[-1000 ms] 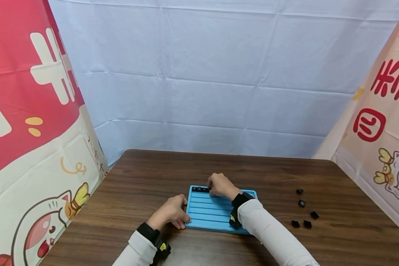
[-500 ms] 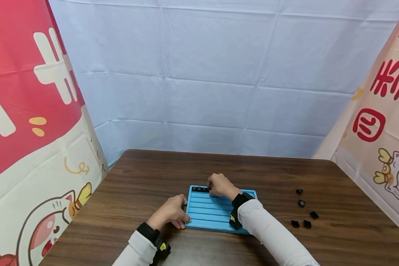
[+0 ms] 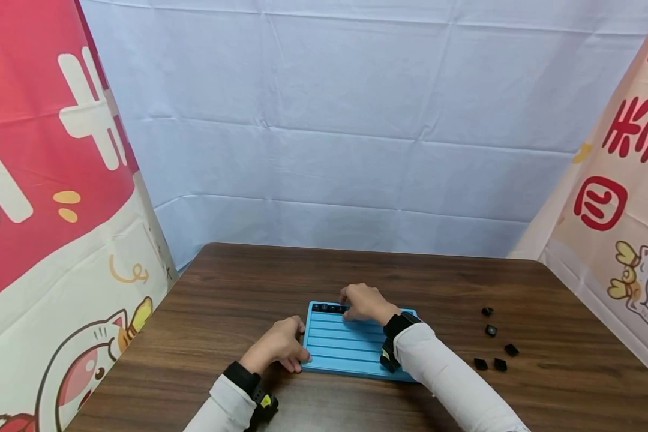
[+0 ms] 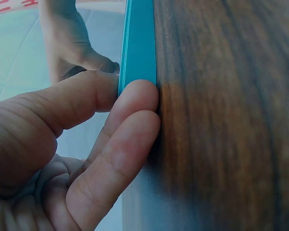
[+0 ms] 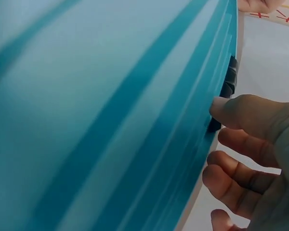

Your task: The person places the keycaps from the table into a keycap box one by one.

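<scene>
A light-blue tray (image 3: 337,345) with raised lengthwise ridges lies on the table. My left hand (image 3: 281,343) grips its left end, thumb on the upper edge and fingertips against the side (image 4: 139,53). Along the tray's far groove, at the left end, stands a row of small black keycaps (image 3: 324,308). Over the right end of this row is my right hand (image 3: 364,302), thumb and index finger spread apart. In the right wrist view the thumb tip overlaps the keycaps (image 5: 228,89), and the other fingers hang loosely curled beyond the tray's edge.
Several loose black keycaps (image 3: 499,365) lie scattered on the brown wooden table (image 3: 237,276), right of the tray. A pale blue cloth (image 3: 335,168) hangs behind the table, and printed cloths hang at both sides.
My right hand has shifted slightly to the right and its thumb and index finger have parted, showing more of the keycap row. My left hand stays on the tray's edge.
</scene>
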### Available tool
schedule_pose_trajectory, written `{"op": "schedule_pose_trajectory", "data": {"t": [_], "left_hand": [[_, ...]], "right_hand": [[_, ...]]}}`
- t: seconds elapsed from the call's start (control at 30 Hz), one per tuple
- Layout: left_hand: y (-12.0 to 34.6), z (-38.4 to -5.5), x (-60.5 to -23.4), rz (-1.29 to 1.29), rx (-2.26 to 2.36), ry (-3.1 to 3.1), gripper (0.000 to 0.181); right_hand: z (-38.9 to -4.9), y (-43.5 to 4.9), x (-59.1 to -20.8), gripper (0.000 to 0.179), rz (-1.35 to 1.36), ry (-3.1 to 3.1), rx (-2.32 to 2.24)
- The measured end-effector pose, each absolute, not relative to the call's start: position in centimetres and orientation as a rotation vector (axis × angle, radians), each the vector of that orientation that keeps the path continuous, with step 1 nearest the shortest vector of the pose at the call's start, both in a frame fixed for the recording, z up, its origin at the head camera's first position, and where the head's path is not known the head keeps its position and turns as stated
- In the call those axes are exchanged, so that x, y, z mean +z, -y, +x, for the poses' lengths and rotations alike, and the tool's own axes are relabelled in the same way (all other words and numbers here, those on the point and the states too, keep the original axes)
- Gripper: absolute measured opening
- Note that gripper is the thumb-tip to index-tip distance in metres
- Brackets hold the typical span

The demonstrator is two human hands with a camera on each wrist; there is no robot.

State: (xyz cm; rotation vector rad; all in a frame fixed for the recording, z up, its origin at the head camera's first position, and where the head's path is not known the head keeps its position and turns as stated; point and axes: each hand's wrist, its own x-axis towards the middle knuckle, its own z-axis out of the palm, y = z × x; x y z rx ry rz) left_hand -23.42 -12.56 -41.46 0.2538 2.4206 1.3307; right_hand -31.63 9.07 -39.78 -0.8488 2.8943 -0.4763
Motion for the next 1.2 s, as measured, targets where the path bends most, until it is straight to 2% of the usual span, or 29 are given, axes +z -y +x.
{"op": "schedule_pose_trajectory", "data": {"t": [0.53,1.2], "left_hand": [[12.4,-23.3,-41.3,0.249,1.336,-2.422,0.05],[12.5,-23.2,-41.3,0.256,1.341,-2.42,0.051]], "right_hand": [[-30.7,-9.6,-39.2,0.038,-0.97,-2.89,-0.382],[-30.7,-10.6,-39.3,0.04,-0.932,-2.878,-0.415]]}}
